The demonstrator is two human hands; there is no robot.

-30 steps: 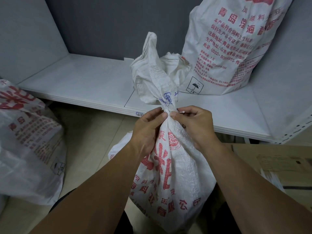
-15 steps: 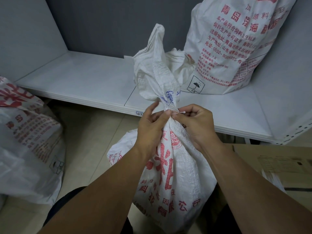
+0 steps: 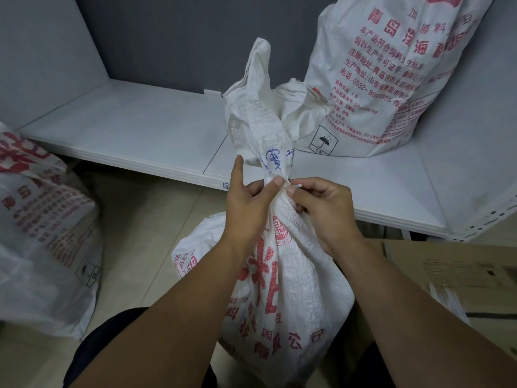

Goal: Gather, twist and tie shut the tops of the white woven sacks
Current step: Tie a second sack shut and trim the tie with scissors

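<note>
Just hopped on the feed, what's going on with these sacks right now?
A person is closing the middle sack, which stands upright between their arms. Its top is gathered into a narrow neck. The left hand grips that neck while the right hand pinches the end of a thin white tie there. Whether a knot is finished cannot be told. A second sack stands on the shelf behind, and a third sack sits on the floor to the left.

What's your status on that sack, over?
Left hand grips sack neck, forefinger raised. Right hand pinches thin white tie there. Top gathered, twisted. Nothing blocking.
</note>
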